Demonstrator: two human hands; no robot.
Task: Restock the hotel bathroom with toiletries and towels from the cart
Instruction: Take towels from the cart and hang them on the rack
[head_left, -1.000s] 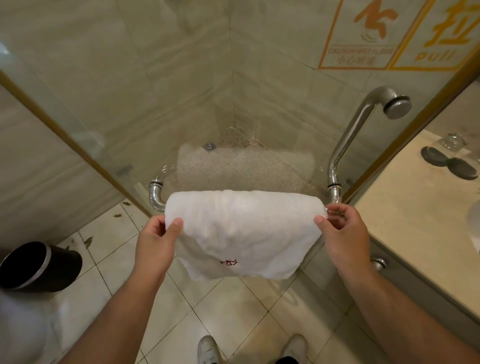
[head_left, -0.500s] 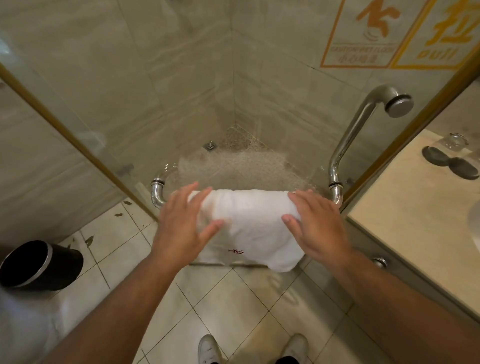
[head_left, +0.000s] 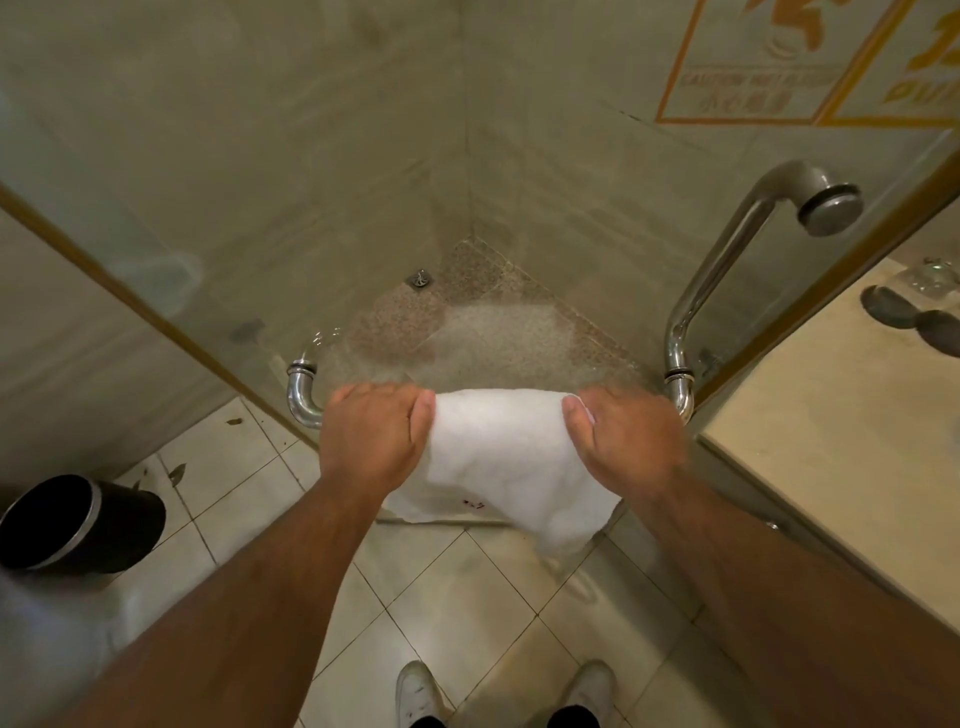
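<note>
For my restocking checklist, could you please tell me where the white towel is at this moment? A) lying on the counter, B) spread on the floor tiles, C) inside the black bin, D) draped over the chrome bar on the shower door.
D: the towel hangs over the bar, with the left hand and the right hand gripping it at its two ends.

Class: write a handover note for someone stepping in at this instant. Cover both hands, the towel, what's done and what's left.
Hands: left hand and right hand each clasp an end of the white towel, fingers over the top.
Towel: draped over the chrome rail on the shower door.
Done: towel hung.
Left: level the lopsided hem, then release.
</note>
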